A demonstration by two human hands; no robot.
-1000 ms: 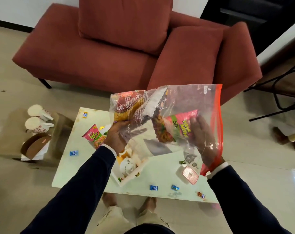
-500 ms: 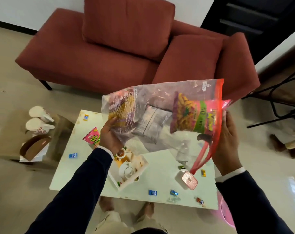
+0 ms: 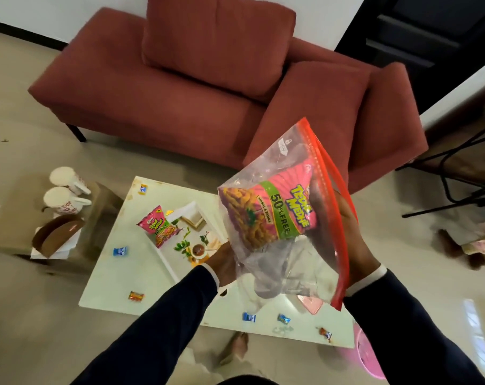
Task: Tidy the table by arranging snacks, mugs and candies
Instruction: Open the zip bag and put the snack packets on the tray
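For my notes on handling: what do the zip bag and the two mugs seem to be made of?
Zip bag: thin clear plastic film, glossy and creased, with an orange seal strip. Two mugs: probably glazed white ceramic with a red print, though the view is too blurred to be sure.

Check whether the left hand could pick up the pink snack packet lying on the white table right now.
Probably not yet. The left hand grips the clear zip bag from below, so it is occupied. The path to the pink snack packet on the white table looks otherwise unobstructed.

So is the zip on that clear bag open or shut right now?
Open, at least along its upper part: the two orange zip strips of the clear bag stand apart there. The right hand hides the lower stretch.
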